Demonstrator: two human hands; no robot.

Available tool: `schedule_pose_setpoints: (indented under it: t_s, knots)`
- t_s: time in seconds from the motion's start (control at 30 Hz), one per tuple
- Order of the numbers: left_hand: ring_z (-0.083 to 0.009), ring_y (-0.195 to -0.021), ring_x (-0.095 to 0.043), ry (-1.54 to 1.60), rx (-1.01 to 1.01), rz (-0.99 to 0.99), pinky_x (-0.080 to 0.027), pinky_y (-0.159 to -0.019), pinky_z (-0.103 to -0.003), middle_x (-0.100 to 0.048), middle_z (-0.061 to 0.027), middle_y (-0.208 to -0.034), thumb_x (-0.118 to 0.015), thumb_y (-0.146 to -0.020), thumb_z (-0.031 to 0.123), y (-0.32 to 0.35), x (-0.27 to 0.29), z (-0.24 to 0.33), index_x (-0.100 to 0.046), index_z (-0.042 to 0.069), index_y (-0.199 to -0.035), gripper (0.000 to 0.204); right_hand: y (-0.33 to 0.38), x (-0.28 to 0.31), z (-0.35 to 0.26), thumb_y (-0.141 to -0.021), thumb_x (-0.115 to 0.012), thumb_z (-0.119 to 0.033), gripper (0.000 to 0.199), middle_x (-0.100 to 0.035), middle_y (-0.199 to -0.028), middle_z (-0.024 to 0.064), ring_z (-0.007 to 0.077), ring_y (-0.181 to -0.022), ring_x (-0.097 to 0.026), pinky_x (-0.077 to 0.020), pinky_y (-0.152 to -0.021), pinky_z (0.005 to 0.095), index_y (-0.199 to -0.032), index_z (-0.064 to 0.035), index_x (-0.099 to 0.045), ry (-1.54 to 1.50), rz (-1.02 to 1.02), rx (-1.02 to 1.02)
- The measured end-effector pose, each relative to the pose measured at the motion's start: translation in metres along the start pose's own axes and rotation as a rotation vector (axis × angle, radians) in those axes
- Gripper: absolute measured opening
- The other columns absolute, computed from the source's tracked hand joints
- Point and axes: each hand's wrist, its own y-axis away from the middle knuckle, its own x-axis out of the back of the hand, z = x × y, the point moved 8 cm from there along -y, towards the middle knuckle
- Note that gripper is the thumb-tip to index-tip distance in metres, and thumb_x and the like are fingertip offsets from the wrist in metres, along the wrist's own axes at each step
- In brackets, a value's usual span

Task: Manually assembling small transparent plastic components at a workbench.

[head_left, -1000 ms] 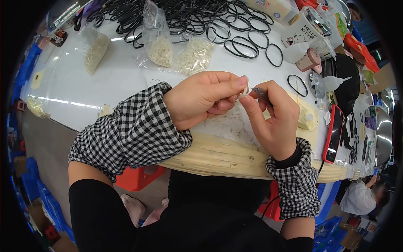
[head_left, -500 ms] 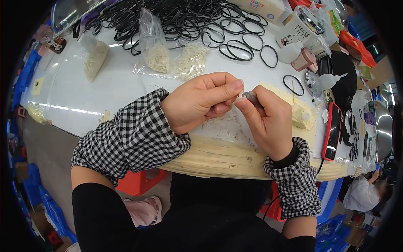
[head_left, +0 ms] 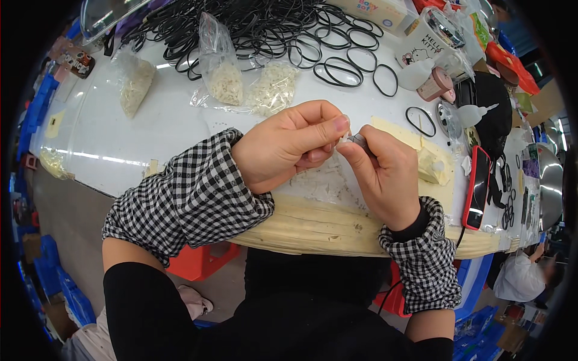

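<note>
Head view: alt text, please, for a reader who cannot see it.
Two hands meet over a white table: the left hand pinches a small white piece against a small grey part in the right hand. Beyond lie black rubber rings and clear bags of pale bits.

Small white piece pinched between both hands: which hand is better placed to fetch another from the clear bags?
Left. The left hand lies nearer the clear bags of white pieces; the right hand holds a small grey tool against the small white piece.
</note>
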Motion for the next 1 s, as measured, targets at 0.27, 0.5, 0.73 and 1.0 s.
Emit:
schedule_pose_setpoints:
  t_s: [0.27,0.5,0.73,1.0]
  knots:
    - [-0.0021,-0.063,-0.038,0.007,-0.009,-0.011,-0.034,-0.056,-0.016,-0.047,0.0066,-0.074,-0.054,-0.095,0.025,-0.0009,-0.0005,0.0022,-0.056,0.008,-0.091,0.017,0.0002,0.0025,-0.001,-0.084,-0.066,-0.034,0.038,-0.046,-0.054,0.006,0.0211,-0.046,-0.045,-0.0356,-0.043,0.0316,-0.065,-0.005,-0.049,-0.008,0.03,0.009]
    - [-0.0023,-0.062,-0.037,-0.024,-0.011,0.004,-0.033,-0.057,-0.016,-0.047,0.0063,-0.075,-0.053,-0.096,0.024,0.0002,0.0003,0.0034,-0.054,0.009,-0.09,0.016,0.0002,0.0012,-0.0008,-0.084,-0.066,-0.033,0.037,-0.048,-0.056,0.0057,0.021,-0.047,-0.048,-0.0362,-0.043,0.0314,-0.066,-0.0051,-0.05,0.02,0.014,0.014]
    - [-0.0021,-0.063,-0.038,-0.025,-0.012,0.01,-0.034,-0.057,-0.016,-0.046,0.0071,-0.073,-0.054,-0.095,0.025,-0.0006,0.0015,0.0032,-0.056,0.008,-0.09,0.018,0.0006,0.0017,-0.003,-0.084,-0.066,-0.033,0.037,-0.048,-0.055,0.0054,0.0209,-0.047,-0.048,-0.0362,-0.042,0.0315,-0.065,-0.0053,-0.05,0.036,0.006,0.029]
    - [-0.0028,-0.06,-0.034,-0.056,0.0,0.006,-0.029,-0.054,-0.017,-0.046,0.0051,-0.075,-0.048,-0.098,0.023,-0.0008,0.0008,0.0016,-0.05,0.011,-0.089,0.015,0.0009,0.0014,-0.0023,-0.083,-0.066,-0.034,0.036,-0.05,-0.057,0.0052,0.0211,-0.047,-0.049,-0.0373,-0.043,0.0313,-0.067,-0.0055,-0.05,0.045,0.002,0.029]
